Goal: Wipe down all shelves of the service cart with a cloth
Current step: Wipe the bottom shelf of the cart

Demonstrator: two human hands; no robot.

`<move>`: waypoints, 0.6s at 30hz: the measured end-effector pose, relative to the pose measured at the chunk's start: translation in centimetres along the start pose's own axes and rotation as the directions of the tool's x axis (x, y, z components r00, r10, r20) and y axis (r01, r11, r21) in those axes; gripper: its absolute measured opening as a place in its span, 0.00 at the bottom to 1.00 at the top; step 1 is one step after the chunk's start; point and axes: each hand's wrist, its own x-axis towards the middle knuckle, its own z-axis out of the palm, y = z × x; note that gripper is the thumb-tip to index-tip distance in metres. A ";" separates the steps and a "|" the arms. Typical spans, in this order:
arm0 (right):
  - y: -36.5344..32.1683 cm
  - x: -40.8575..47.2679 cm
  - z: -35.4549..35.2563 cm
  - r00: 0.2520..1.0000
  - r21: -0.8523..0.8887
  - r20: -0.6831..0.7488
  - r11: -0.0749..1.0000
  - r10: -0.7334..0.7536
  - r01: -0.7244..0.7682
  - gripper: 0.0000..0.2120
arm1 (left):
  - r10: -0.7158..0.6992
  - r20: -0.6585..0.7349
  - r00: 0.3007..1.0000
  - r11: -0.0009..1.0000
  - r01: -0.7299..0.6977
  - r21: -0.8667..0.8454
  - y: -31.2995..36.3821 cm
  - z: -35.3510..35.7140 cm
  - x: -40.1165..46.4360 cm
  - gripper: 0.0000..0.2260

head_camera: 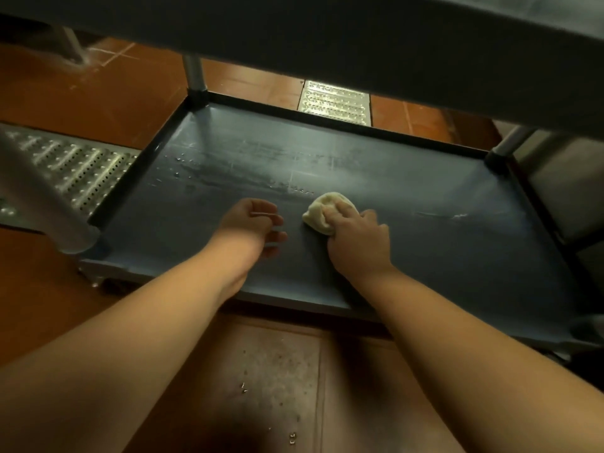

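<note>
Head view: cloth [327, 212] on btm shelf [425, 197] (right hand [358, 238]).

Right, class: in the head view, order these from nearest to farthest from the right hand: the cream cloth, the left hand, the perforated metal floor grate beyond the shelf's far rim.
1. Crumpled cream cloth: under the right hand.
2. Left hand: just left, on the dark shelf.
3. Perforated metal floor grate: beyond the far rim.

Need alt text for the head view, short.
A person's right hand presses a balled pale cloth onto the dark lower shelf of a service cart. The left hand rests beside it, fingers loosely curled, above an orange tiled floor.
</note>
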 end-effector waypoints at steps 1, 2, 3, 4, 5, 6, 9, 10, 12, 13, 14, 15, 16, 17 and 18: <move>1.5 -0.2 -0.1 0.999 0.000 0.006 1.000 0.032 -0.032 0.26 | -0.004 0.009 1.000 1.000 0.004 0.005 0.0 1.0 0.1 0.14; 3.1 -0.5 -0.4 0.998 0.000 0.015 0.998 0.068 -0.068 0.26 | -0.010 0.020 1.000 1.000 0.009 0.012 0.0 2.0 0.1 0.14; 4.7 -0.8 -0.6 0.995 -0.009 0.018 0.995 0.101 -0.100 0.26 | -0.012 0.033 0.999 1.000 0.011 0.015 0.1 2.9 0.1 0.14; 6.6 -1.3 -0.8 0.992 -0.024 0.016 0.992 0.126 -0.125 0.27 | -0.012 0.047 0.999 1.000 0.011 0.012 0.1 4.0 0.0 0.13; 8.5 -1.7 -1.0 0.988 -0.041 0.017 0.988 0.152 -0.151 0.27 | -0.013 0.061 0.998 1.000 0.013 0.006 0.0 4.9 0.0 0.13; 10.6 -2.1 -1.2 0.982 -0.051 0.026 0.981 0.187 -0.185 0.27 | -0.017 0.078 0.997 1.000 0.017 -0.002 -0.1 5.9 -0.2 0.13; 17.0 -3.4 -1.7 0.944 -0.075 0.052 0.944 0.327 -0.323 0.28 | -0.021 0.130 0.991 1.000 0.021 -0.003 -1.0 8.3 -0.2 0.13; 19.1 -3.9 -1.9 0.926 -0.084 0.050 0.925 0.374 -0.369 0.28 | -0.023 0.147 0.989 1.000 0.023 0.005 -1.4 9.1 -0.2 0.13; 22.8 -5.0 -2.5 0.885 -0.090 0.057 0.886 0.461 -0.455 0.28 | -0.030 0.169 0.985 0.999 0.026 0.021 -2.1 10.3 -0.1 0.13; 24.4 -5.5 -2.8 0.862 -0.098 0.069 0.863 0.503 -0.496 0.28 | -0.033 0.175 0.984 0.999 0.028 0.028 -2.5 10.8 0.0 0.13; 25.8 -6.0 -3.1 0.837 -0.112 0.081 0.839 0.541 -0.532 0.28 | -0.037 0.178 0.983 0.999 0.033 0.029 -2.7 11.3 0.0 0.13; 27.1 -6.5 -3.4 0.810 -0.122 0.093 0.814 0.579 -0.568 0.27 | -0.042 0.176 0.983 0.999 0.039 0.023 -2.9 11.6 -0.1 0.12; 28.1 -6.9 -3.6 0.784 -0.122 0.103 0.790 0.612 -0.601 0.28 | -0.046 0.175 0.984 0.999 0.044 0.015 -3.0 11.8 -0.2 0.12; 28.8 -7.2 -3.8 0.762 -0.116 0.109 0.769 0.639 -0.628 0.29 | -0.048 0.174 0.984 0.999 0.047 0.010 -3.1 11.8 -0.2 0.12; 29.2 -7.5 -3.8 0.749 -0.108 0.112 0.757 0.653 -0.644 0.30 | -0.049 0.174 0.983 0.999 0.048 0.007 -3.0 11.8 -0.2 0.12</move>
